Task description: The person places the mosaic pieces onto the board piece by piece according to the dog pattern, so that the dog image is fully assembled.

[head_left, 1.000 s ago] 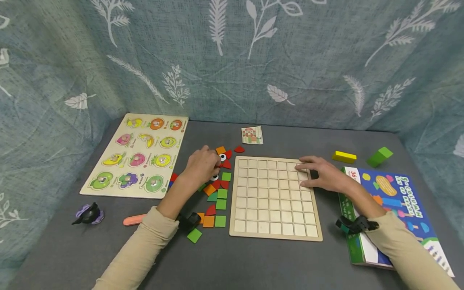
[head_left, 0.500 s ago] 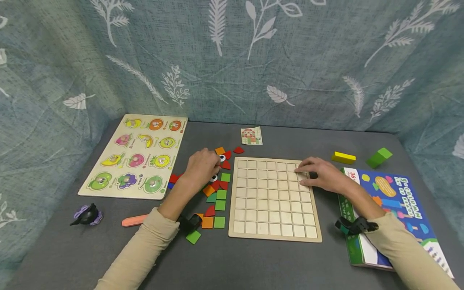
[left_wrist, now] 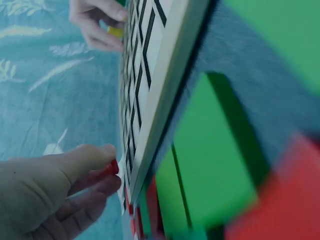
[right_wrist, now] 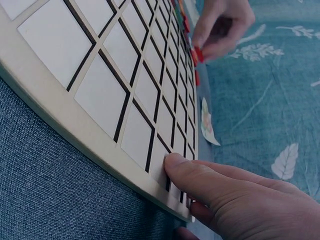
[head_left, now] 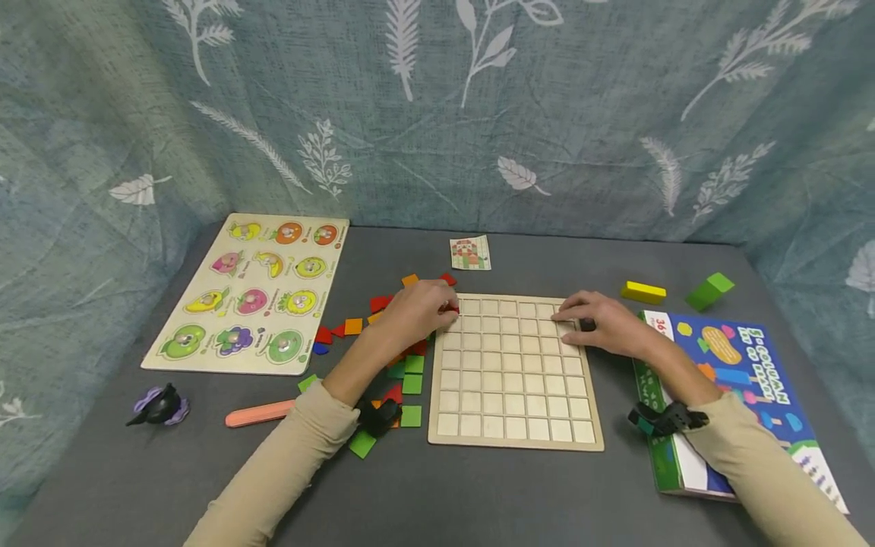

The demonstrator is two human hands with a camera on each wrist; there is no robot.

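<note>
My left hand (head_left: 424,308) is at the upper left corner of a wooden grid board (head_left: 516,442). Between its thumb and fingers it pinches a small red tile (left_wrist: 114,168), which also shows red in the right wrist view. Across the board, my right hand (head_left: 604,325) rests on the upper right part, its thumb and fingertips on the cells. Several loose tiles lie left of the board, among them green squares (head_left: 412,384), an orange square (head_left: 353,327) and red pieces, partly hidden under my left forearm.
A fruit puzzle board (head_left: 290,292) lies at the left, with a black and purple object (head_left: 159,406) and an orange-pink stick (head_left: 258,414) in front. A picture card (head_left: 470,253) lies behind the grid. Right are yellow (head_left: 643,292) and green (head_left: 709,292) blocks and a printed box (head_left: 728,380).
My left hand has moved right from the loose tiles to the board's upper left corner, carrying a red tile. My right hand has stayed on the board.
</note>
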